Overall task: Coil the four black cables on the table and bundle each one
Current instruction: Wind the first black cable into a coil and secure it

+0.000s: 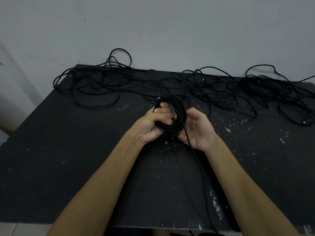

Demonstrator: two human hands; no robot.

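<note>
Gripping a ring of wound black cable point(177, 114) above the middle of a black table point(68, 167), a person works with both bare hands over the scuffed, white-flecked top. The left hand point(153, 122) has its fingers curled through the centre of the coil and closed around the strands on the near left side, with the fingertips showing inside the ring. The right hand point(197, 128) sits just beside the coil's right edge, palm turned up and inward, fingers relaxed and mostly straight, cupping the outer turns rather than clamping them. A free tail of the same cable point(197, 160) drops from the bottom of the coil, crosses the heel of the right hand and runs toward the near edge of the table between the two forearms.

Along the far side of the table, near a grey wall point(170, 28), the remaining loose cables point(221, 89) lie in tangled, overlapping loops that stretch from the left corner to the right edge. Some loops rise against the wall and some hang past the table's left and right corners. How many separate cables make up that tangle cannot be told.
</note>
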